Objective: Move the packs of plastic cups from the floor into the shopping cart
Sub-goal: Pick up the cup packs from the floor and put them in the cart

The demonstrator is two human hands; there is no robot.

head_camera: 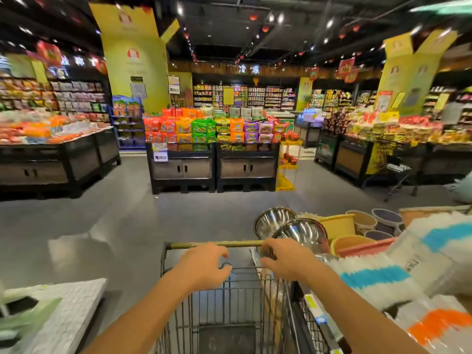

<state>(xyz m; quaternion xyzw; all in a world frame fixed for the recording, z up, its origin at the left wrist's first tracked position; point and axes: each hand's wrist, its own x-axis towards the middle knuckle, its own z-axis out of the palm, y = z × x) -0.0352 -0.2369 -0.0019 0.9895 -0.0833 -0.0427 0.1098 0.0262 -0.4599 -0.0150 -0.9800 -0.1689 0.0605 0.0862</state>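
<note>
Labels here blur past reading, and both my left hand (204,264) and right hand (286,261) hover half-curled, holding nothing, over the shopping cart (229,302), with striped cup packs (378,277) stacked just right.

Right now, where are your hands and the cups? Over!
Left hand and right hand over cart, holding nothing. Cart empty. Cup packs stacked at right. Over.
</note>
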